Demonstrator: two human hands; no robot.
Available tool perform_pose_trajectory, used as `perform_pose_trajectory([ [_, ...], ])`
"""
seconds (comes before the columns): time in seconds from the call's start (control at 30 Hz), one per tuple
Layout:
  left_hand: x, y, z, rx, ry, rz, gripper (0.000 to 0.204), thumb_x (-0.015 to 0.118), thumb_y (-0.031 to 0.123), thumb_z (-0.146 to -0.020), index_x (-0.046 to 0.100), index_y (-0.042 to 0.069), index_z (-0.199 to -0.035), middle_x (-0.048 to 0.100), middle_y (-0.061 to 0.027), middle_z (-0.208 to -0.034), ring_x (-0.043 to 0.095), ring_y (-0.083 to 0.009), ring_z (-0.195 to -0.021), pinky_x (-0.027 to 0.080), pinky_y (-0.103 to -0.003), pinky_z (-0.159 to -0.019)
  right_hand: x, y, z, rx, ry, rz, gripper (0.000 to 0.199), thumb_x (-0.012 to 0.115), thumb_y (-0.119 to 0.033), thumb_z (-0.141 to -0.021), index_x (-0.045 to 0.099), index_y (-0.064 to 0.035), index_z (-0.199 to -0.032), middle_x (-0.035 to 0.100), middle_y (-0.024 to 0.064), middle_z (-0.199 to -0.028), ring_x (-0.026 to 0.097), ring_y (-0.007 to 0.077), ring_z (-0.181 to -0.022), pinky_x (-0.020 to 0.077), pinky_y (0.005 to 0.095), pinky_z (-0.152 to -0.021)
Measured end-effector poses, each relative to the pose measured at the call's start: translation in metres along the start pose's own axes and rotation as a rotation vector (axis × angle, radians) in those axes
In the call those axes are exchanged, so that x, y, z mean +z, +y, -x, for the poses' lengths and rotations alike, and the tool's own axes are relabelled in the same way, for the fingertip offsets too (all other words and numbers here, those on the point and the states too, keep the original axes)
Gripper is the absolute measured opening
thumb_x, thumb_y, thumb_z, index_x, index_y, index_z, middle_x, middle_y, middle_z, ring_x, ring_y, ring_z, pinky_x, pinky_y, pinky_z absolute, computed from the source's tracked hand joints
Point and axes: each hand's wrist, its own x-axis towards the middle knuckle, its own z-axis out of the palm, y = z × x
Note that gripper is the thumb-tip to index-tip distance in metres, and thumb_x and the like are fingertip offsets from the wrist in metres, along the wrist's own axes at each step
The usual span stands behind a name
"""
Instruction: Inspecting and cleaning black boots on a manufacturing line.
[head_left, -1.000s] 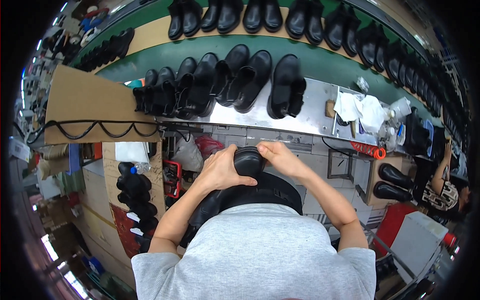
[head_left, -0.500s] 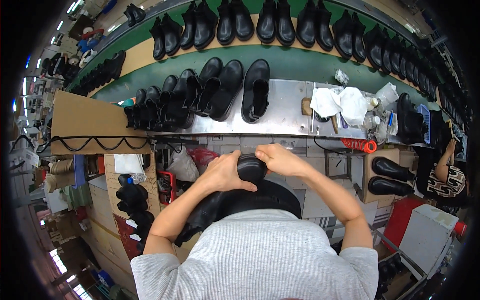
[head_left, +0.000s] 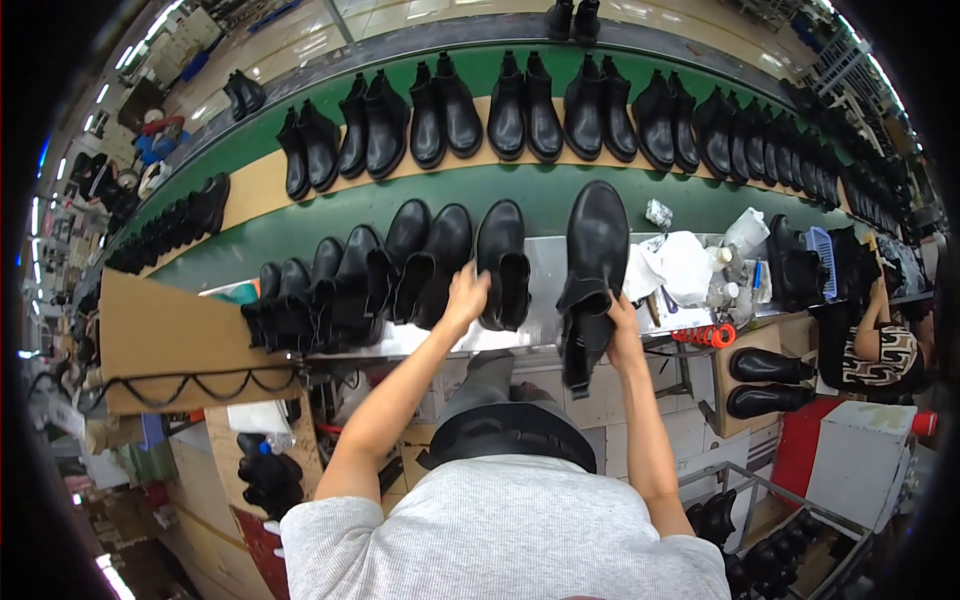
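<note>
A tall black boot (head_left: 594, 262) is held by its shaft in the right hand (head_left: 622, 330), the fingers closed around the open top while the sole lies further out on the green belt (head_left: 330, 195). The left hand (head_left: 466, 296) is laid against another black boot (head_left: 502, 262) just beside the grip, its fingers bent at the shaft; whether it is clasped cannot be told. White cloths (head_left: 672, 265) lie just right of the held boot.
</note>
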Motion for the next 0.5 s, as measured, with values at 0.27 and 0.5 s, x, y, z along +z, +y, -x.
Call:
perform_pose_trajectory([
  [0.27,0.004,-0.011,-0.008,-0.181,-0.321,0.453,0.068,0.075,0.025,-0.078,0.042,-0.007,-0.128,0.063,-0.0151,-0.107,0.062,-0.0203,-0.097,0.048,-0.032,-0.087,-0.031,0.051,-0.069,0.348,0.138,0.138,0.054,0.06,-0.046,-0.087,0.054,-0.0038,-0.121,0.061,0.0067,-0.113,0.058,0.017,-0.103,0.0451,0.0282,-0.088],
  [0.5,-0.005,0.051,-0.044,-0.545,-0.368,0.918,0.048,0.066,0.044,-0.084,0.061,0.003,-0.107,0.065,-0.0073,-0.1,0.063,-0.0187,-0.089,0.05,-0.035,-0.081,0.025,-0.001,-0.079,0.222,0.097,-0.163,0.049,0.045,-0.042,-0.096,0.05,-0.0058,-0.128,0.06,0.0087,-0.121,0.057,0.0195,-0.112,0.0463,0.0378,-0.094],
])
